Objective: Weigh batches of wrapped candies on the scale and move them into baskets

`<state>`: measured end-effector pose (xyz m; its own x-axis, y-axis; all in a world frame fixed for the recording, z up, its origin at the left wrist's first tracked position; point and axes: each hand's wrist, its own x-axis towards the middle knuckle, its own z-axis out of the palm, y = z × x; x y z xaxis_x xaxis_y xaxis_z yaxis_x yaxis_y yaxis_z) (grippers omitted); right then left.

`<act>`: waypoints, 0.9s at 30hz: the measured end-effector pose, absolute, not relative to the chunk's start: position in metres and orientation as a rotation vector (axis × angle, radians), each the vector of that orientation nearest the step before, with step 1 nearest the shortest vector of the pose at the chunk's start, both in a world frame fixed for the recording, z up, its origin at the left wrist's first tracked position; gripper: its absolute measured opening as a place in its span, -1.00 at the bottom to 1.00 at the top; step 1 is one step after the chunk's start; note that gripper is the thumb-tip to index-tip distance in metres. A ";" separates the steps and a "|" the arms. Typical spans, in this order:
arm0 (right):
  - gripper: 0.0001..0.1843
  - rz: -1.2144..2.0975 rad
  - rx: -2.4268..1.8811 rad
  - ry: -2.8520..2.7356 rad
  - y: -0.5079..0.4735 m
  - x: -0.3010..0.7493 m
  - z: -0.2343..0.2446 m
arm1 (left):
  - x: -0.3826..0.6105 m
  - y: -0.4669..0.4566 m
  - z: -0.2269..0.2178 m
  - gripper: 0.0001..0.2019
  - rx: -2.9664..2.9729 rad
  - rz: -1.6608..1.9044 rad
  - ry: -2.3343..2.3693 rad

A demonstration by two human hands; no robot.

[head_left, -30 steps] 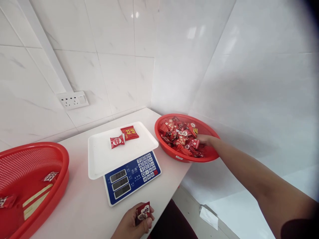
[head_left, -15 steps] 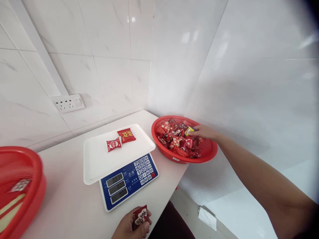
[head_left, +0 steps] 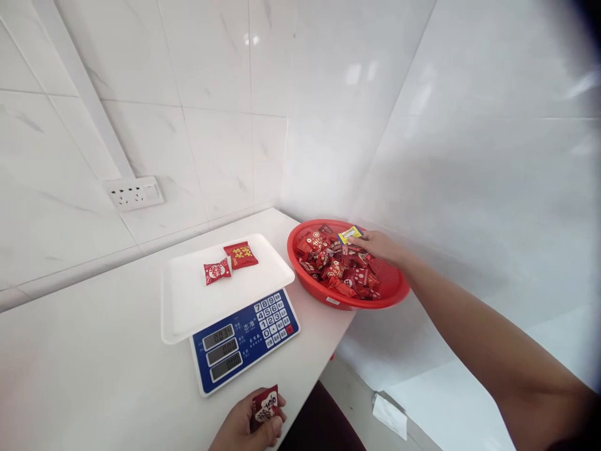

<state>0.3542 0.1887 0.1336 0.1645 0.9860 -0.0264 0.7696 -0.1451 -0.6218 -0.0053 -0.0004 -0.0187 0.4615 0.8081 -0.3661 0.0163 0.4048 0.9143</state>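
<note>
My left hand (head_left: 258,421) is closed around a dark red snack packet (head_left: 266,404) with a cream patch and black lettering, just in front of the scale. Over the red basket (head_left: 323,299), my right hand (head_left: 378,245) pinches a small yellow and blue packet (head_left: 350,234) by its edge. Below it the basket holds a heap of mostly red wrapped snacks (head_left: 335,269). On the white scale tray (head_left: 188,313) lie a red packet with yellow characters (head_left: 241,254) and, touching it, a smaller red and white packet (head_left: 217,271).
The blue scale panel (head_left: 248,341) with its keypad and three displays faces me on the white table (head_left: 117,351). Tiled walls meet behind the basket, and a socket (head_left: 134,193) is mounted on the left wall. A white piece (head_left: 389,414) lies on the floor.
A second red basket at the left edge has gone out of view. My right hand has lifted the yellow and blue packet slightly and shifted left. My left hand keeps its packet.
</note>
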 end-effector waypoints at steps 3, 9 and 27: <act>-0.67 0.490 -1.976 -1.698 0.189 0.351 0.133 | -0.005 -0.001 -0.018 -0.44 1.050 0.620 0.979; -0.60 0.404 -2.038 -1.724 0.193 0.349 0.131 | -0.005 -0.001 -0.021 -0.44 1.040 0.628 0.974; -0.70 0.962 -1.612 -1.484 0.192 0.281 0.138 | -0.005 -0.001 -0.018 -0.47 1.037 0.620 0.956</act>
<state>0.2805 0.1918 0.1384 0.0530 0.9975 -0.0471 0.4502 -0.0660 -0.8905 -0.0046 -0.0013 -0.0182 0.4695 0.8071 -0.3579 0.0030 0.4039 0.9148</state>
